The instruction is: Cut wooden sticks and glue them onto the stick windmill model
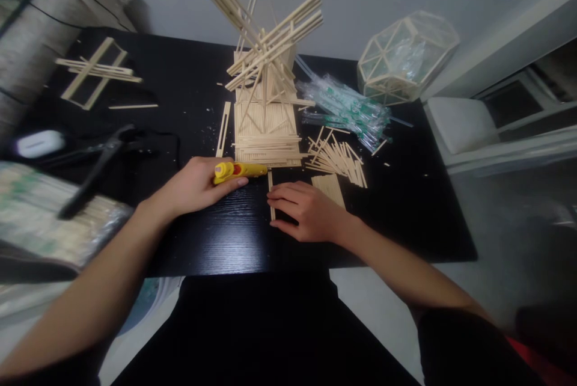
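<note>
My left hand [202,184] is wrapped round a yellow glue gun [247,170], whose tip points right, near the top end of a thin wooden strip [271,180]. My right hand [304,210] has its fingertips on that strip, which lies upright in view on the black table. Just beyond both hands is a wooden stick model [265,118] with long crossed blades standing over a slatted base. Loose sticks [340,160] lie in a pile right of the base, and a flat wooden panel [329,189] sits partly behind my right hand.
Clear plastic wrappers [347,106] and a geometric stick frame [408,58] are at the back right of the black table [216,254]. A crossed stick piece [97,73] lies back left. Nearer left are a white case [40,143], a black tool [99,169] and bagged sticks [54,211].
</note>
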Demonstrator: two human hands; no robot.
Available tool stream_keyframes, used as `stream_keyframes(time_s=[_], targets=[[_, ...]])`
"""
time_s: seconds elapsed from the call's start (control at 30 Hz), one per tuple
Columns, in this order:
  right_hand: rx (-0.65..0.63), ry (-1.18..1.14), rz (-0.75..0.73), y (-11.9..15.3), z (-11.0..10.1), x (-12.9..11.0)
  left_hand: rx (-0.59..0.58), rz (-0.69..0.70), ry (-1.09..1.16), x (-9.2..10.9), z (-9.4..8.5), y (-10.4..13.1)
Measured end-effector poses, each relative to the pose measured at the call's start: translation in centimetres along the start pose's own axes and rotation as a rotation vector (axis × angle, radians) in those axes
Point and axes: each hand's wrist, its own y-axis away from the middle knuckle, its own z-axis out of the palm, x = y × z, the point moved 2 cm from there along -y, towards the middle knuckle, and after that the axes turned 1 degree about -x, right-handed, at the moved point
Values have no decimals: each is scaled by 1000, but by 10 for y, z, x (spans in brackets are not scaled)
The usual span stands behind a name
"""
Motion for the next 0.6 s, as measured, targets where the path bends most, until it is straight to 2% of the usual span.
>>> stream_keyframes(time_s=[0.23,0.47,0.6], targets=[[3,12,-3,0,0,0,-78,-7,36,0,-3,1],[7,17,-5,0,0,0,-3,14,-6,0,-2,0],[14,7,-11,0,0,0,-84,15,71,-2,-1,1]])
